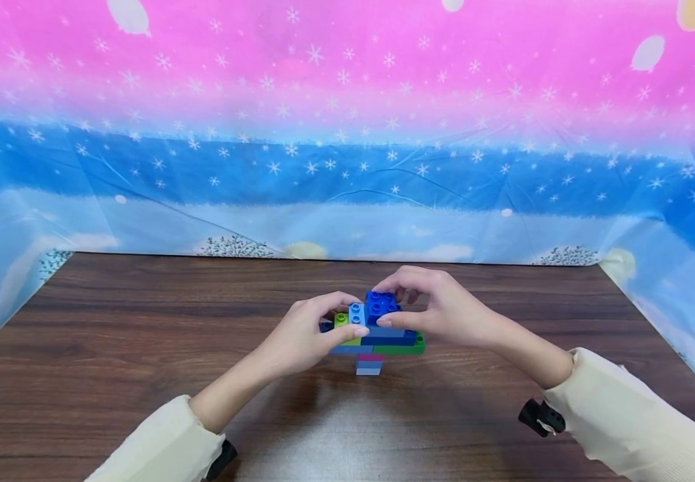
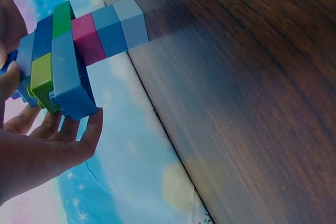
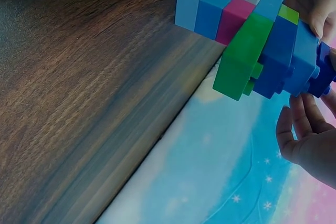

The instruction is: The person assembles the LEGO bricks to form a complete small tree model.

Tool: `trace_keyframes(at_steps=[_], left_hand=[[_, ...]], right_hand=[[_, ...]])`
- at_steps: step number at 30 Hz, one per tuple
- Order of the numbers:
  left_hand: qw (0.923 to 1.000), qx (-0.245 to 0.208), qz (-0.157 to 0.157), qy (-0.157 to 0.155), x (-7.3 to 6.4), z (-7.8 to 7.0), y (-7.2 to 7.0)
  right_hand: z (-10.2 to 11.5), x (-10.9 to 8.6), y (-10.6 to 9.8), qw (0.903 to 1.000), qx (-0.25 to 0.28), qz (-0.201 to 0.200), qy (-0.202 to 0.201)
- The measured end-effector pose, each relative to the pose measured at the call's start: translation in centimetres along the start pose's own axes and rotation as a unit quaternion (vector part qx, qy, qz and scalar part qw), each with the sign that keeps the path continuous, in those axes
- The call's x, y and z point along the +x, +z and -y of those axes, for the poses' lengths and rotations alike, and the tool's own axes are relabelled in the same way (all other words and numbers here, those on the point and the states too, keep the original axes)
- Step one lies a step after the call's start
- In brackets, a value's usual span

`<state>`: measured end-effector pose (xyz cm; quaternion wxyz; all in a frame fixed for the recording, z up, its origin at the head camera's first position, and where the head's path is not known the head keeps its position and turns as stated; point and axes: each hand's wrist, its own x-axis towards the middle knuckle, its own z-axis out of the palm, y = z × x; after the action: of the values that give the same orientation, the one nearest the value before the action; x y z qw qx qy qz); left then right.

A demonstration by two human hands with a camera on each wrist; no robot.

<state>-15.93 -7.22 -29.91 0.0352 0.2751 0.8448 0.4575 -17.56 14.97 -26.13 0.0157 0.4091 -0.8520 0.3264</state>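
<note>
A tower of toy building bricks stands on the table, with a narrow stem of pale blue, blue and pink bricks [image 1: 370, 357] below. Wider layers above it include a green brick [image 3: 244, 56], a lime brick [image 2: 42, 80], a light blue brick [image 2: 68, 77] and a darker blue brick [image 3: 278, 59]. On top, at the right, sits a square royal blue brick [image 1: 381, 306], pinched between thumb and fingers of my right hand [image 1: 438, 308]. My left hand [image 1: 302, 335] grips the upper left part of the tower, thumb in front and fingers behind.
The brown wooden table [image 1: 142, 321] spreads around the tower. Behind it and at both sides hangs a pink and blue snowflake cloth [image 1: 347, 167], which meets the table's far edge. Black wrist straps [image 1: 542, 418] show below the cream sleeves [image 1: 631, 415].
</note>
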Motion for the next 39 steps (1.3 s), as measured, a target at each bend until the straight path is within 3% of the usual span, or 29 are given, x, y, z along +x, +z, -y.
trace_keyframes(at_steps=[39], left_hand=[[0.9995,0.001,0.005,0.030,0.14,0.23,0.08]], right_hand=[[0.36,0.28,0.13,0.9998,-0.022,0.001,-0.002]])
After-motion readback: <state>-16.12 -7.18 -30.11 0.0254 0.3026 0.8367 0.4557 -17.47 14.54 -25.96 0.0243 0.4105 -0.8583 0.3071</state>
